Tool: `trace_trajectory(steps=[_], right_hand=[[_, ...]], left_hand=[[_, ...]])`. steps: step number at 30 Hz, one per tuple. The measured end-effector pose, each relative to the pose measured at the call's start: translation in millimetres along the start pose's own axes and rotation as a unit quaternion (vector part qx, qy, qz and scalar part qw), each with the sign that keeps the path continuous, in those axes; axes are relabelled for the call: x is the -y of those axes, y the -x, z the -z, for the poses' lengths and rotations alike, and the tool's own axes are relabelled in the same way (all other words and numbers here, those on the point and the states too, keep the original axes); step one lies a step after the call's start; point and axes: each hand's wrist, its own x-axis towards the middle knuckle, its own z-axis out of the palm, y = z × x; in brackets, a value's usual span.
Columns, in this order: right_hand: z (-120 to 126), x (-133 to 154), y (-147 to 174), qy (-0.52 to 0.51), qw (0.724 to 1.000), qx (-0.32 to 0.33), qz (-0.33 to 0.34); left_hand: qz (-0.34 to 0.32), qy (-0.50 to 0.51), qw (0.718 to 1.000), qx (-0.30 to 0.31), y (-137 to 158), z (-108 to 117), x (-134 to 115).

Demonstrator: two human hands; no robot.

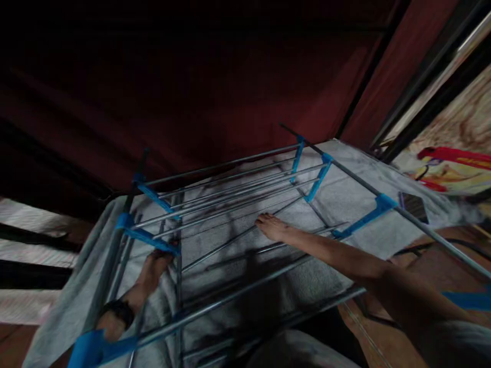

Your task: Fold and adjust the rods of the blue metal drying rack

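Observation:
A rack of grey metal tubes (pixel 238 294) with blue plastic brackets (pixel 153 240) lies across a grey cloth (pixel 215 230). My left hand (pixel 158 259), with a dark band at its wrist, reaches inside the left side of the rack. It is right by a blue bracket and an upright tube; shadow and the bracket hide its fingers. Between the rack's bars, my right hand (pixel 271 227) is low over the cloth, fingers stretched out. A thin diagonal rod (pixel 220 248) passes beneath its fingertips; whether they press on it is unclear.
A dark red panel (pixel 230 122) rises behind the rack. On the cloth's right part lies a phone (pixel 413 206), beyond a long side tube (pixel 356 179). A red and yellow printed packet (pixel 456 166) is at far right. Brown floor (pixel 441 245) shows at lower right.

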Motion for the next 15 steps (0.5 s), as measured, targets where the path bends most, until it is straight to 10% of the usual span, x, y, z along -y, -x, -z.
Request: trace_trajectory(steps=[15], right_hand=[[16, 6, -4, 0.034, 0.998, -0.011, 0.050]], left_hand=[[-0.029, -0.167, 0.985, 0.022, -28, 9, 32]])
